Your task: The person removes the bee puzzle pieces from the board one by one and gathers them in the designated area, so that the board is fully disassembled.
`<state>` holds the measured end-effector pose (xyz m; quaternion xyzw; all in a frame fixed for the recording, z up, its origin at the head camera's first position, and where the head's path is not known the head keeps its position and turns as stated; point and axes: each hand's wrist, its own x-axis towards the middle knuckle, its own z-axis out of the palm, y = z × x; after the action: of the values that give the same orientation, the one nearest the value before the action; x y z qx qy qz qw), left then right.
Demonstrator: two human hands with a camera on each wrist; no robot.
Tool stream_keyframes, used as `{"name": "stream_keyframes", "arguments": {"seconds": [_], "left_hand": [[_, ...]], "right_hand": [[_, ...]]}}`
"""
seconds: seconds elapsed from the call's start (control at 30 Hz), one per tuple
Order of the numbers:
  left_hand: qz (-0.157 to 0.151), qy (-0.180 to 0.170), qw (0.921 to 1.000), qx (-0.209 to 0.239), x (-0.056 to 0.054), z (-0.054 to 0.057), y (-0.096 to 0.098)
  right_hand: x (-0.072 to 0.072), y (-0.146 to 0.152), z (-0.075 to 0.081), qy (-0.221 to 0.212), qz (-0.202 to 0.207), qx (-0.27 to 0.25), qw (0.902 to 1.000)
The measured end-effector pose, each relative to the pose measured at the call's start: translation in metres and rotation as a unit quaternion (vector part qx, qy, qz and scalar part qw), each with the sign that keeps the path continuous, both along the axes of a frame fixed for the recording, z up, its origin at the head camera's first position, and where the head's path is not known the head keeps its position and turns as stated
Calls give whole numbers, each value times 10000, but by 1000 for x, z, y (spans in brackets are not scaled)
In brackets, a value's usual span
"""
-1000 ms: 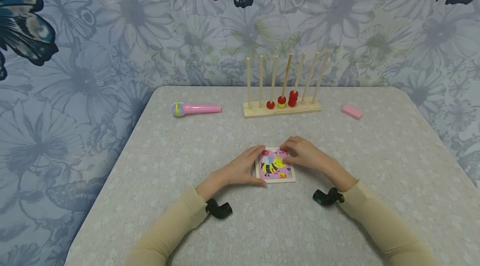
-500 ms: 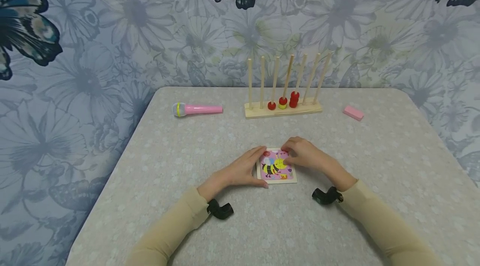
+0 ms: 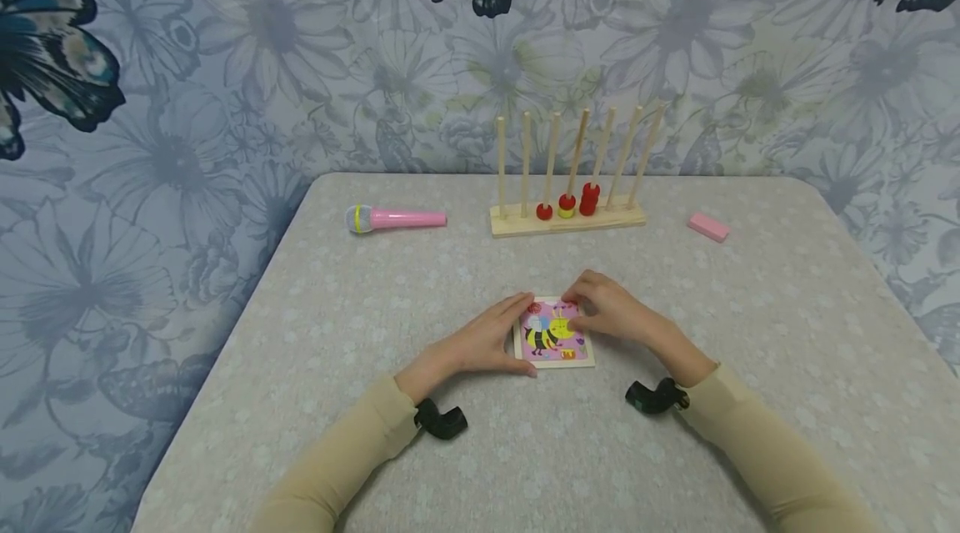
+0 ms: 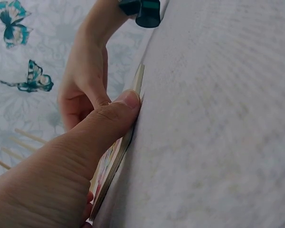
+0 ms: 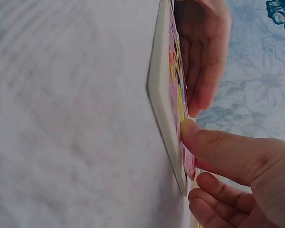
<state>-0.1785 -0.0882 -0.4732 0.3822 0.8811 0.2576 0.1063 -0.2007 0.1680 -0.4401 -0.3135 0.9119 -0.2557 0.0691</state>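
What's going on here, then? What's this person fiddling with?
A person is working at a small framed bee puzzle on the table. The left hand holds its left side, while the right hand seems to pinch a pink piece at the far right corner; that piece looks tipped up from the frame. Behind the puzzle stand a toy microphone, a wooden peg stand and a pink block, all untouched.
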Motion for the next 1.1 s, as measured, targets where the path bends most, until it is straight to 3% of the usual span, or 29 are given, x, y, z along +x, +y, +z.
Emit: {"name": "stream_keyframes", "arguments": {"seconds": [0.33, 0.77, 0.9, 1.1], "left_hand": [[45, -143, 9999, 50, 2, -1, 1], [13, -91, 10000, 15, 0, 1, 1], [8, -21, 10000, -28, 0, 2, 0], [14, -30, 10000, -55, 1, 2, 0]], "right_hand": [[2, 0, -3, -184, -130, -138, 9997], [0, 4, -1, 80, 95, -277, 9995], [-2, 22, 2, 189, -17, -574, 9982], [-4, 88, 0, 297, -749, -741, 9940]]}}
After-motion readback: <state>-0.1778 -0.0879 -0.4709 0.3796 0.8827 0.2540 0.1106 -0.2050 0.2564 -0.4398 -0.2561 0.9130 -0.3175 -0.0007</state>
